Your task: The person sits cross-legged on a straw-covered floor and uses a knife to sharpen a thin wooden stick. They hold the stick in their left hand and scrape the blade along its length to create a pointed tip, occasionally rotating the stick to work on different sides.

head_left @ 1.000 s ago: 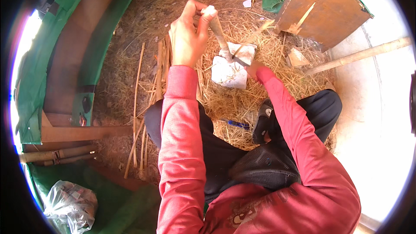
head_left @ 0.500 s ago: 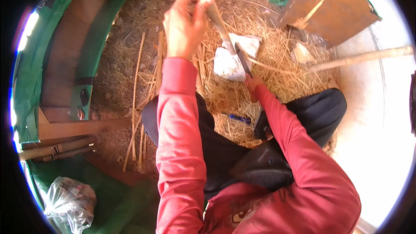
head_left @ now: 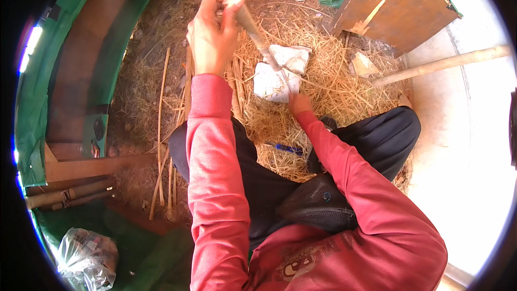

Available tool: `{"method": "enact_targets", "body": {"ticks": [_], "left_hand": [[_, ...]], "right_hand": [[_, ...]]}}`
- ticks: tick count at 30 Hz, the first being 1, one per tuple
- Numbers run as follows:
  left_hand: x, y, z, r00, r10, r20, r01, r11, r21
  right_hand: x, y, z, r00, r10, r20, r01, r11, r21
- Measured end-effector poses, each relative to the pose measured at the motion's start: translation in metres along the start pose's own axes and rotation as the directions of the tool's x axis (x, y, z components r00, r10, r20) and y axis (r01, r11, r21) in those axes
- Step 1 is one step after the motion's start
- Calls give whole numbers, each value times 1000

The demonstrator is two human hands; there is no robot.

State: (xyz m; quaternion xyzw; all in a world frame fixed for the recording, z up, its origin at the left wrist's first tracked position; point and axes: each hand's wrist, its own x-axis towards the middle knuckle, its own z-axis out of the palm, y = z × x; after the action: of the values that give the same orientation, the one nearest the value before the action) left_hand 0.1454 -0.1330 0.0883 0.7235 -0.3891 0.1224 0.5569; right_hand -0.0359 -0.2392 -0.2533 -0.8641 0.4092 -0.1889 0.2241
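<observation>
My left hand [head_left: 211, 40] grips the stick [head_left: 252, 31] by its upper end, its lower end over the white block [head_left: 272, 84]. My right hand [head_left: 299, 103] holds a knife [head_left: 287, 82] near that lower end. Straw [head_left: 336, 83] surrounds the block.

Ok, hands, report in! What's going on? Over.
Left hand gripping stick by its top. Right hand holding knife, blade near stick's lower end. Stick tilted over white block. Straw around block.

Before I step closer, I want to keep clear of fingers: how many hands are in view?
2: the left hand at the upper end of the stick, and the right hand lower, by the near right corner of the white block. No others show.
</observation>
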Motion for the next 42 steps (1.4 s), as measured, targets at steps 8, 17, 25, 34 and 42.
{"method": "enact_targets", "body": {"ticks": [8,17,25,34,42], "left_hand": [[0,-4,-20,995,-80,-67,85,993,81],[-2,-9,-16,988,-102,-114,118,982,147],[-5,-16,-37,976,-169,-135,189,969,160],[-17,9,-51,972,-232,26,231,972,29],[-18,25,-62,955,-294,39,289,952,102]], "right_hand": [[16,16,6,942,225,250,-252,964,81],[0,-13,4,985,129,112,-131,991,6],[4,42,8,801,367,473,-549,766,334],[-41,84,8,889,47,456,138,921,-364],[-106,27,70,505,-11,863,380,901,-211]]}}
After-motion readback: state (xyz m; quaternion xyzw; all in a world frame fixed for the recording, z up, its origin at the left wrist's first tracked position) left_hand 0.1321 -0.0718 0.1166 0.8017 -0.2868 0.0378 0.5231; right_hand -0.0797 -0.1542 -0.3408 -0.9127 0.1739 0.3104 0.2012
